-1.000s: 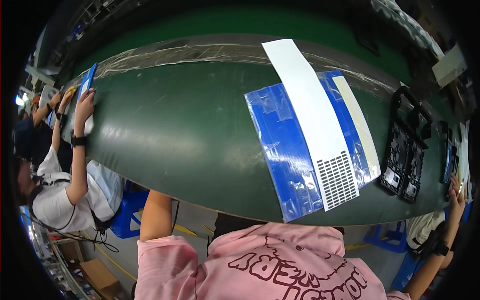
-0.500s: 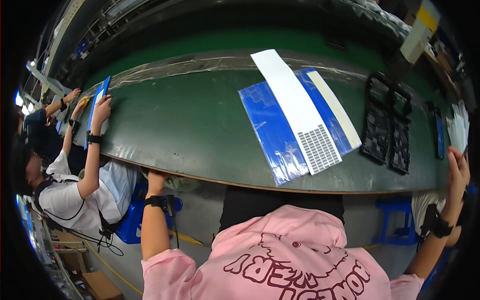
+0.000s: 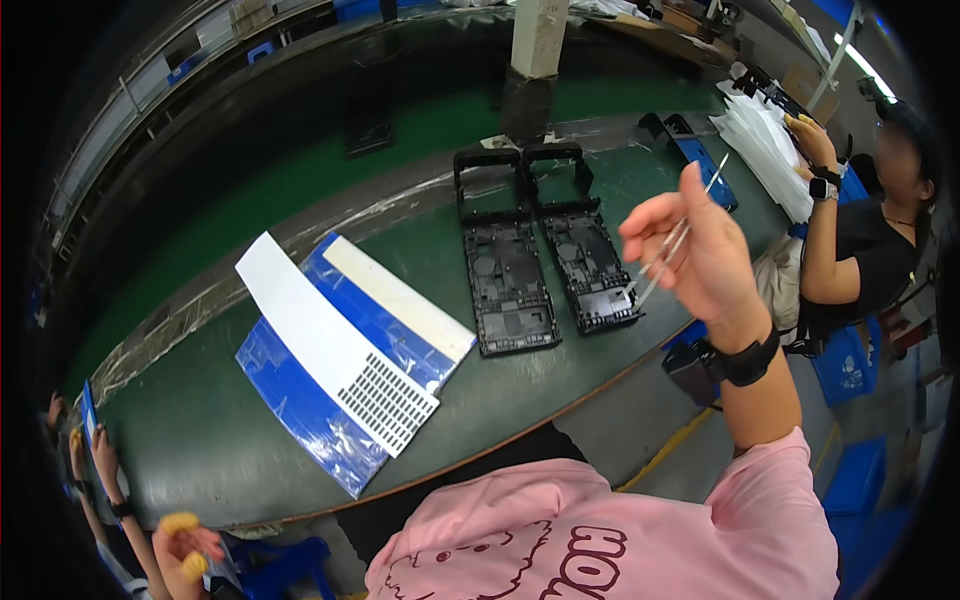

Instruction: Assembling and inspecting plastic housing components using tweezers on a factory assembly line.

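My right hand (image 3: 705, 260) is raised over the table's right part, thumb up, gripping thin metal tweezers (image 3: 672, 245). Their tips point down-left toward the near end of a black plastic housing (image 3: 588, 255); whether they touch it, I cannot tell. A second black housing (image 3: 508, 285) lies left of it. My left hand (image 3: 187, 545) is at the lower left, beyond the table edge, fingers apart, with yellow covers on two fingertips. Between my hands lies a white sheet (image 3: 310, 320) with rows of small dark labels, on top of a blue film-covered board (image 3: 300, 405).
The green table (image 3: 190, 430) curves across the view, with a post (image 3: 540, 40) behind it. At the right are a blue-black part (image 3: 710, 170) and a stack of white sheets (image 3: 765, 150). One co-worker (image 3: 850, 260) sits there; another's hands (image 3: 103, 455) show at far left.
My view has turned right, so the sheet and board appear further left. My right hand has come from the right edge near the white sheets to above the housings, with tweezers now showing.
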Motion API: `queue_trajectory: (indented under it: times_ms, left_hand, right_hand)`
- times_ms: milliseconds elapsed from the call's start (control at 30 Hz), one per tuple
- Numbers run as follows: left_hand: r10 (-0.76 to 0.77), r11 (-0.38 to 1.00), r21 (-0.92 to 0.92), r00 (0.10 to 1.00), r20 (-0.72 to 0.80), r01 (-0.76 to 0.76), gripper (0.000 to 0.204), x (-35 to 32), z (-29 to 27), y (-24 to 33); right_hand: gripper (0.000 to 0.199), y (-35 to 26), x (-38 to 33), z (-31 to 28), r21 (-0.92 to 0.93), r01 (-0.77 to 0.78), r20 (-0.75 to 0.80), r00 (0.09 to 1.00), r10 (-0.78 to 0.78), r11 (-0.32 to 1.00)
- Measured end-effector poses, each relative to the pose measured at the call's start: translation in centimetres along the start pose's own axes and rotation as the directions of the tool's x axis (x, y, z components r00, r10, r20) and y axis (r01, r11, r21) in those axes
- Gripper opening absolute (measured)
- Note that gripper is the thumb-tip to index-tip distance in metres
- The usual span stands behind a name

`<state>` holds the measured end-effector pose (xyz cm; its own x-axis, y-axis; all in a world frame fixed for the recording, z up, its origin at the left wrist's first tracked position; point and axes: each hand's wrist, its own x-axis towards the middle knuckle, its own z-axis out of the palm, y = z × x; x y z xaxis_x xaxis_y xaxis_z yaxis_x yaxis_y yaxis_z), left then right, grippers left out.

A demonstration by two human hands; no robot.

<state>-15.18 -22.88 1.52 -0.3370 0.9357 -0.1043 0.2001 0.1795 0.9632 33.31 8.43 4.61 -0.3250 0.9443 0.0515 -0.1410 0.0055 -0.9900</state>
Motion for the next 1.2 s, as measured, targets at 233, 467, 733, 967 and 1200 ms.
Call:
queue_trajectory:
  times_ms: [233,467,733,967,1200]
  left_hand:
    - [0.256,0.93,0.259,0.966,0.047,-0.259,0.019,17.7,12.3,7.3]
    - [0.187,0.608,0.756,0.969,0.162,-0.244,0.032,40.2,19.9,10.9]
    - [0.001,0.527,0.847,0.997,0.071,-0.061,0.035,51.0,22.3,8.1]
    - [0.574,0.666,0.592,0.819,-0.018,-0.454,0.02,45.1,16.0,11.9]
    - [0.123,0.872,-0.47,0.991,-0.057,-0.135,0.018,27.8,12.8,10.7]
  right_hand:
    - [0.019,4.4,-0.1,5.4,0.254,-0.098,0.156,0.986,0.059,0.962]
    - [0.021,8.5,-1.8,8.4,0.415,-0.26,0.245,0.955,0.168,0.872]
    - [0.019,9.6,-1.0,9.1,-0.234,0.209,-0.046,0.973,-0.225,0.95]
    - [0.019,9.7,-0.8,8.7,0.109,0.185,-0.052,0.982,-0.18,0.977]
    - [0.019,6.1,1.3,11.4,0.263,-0.36,0.268,0.918,0.291,0.895]
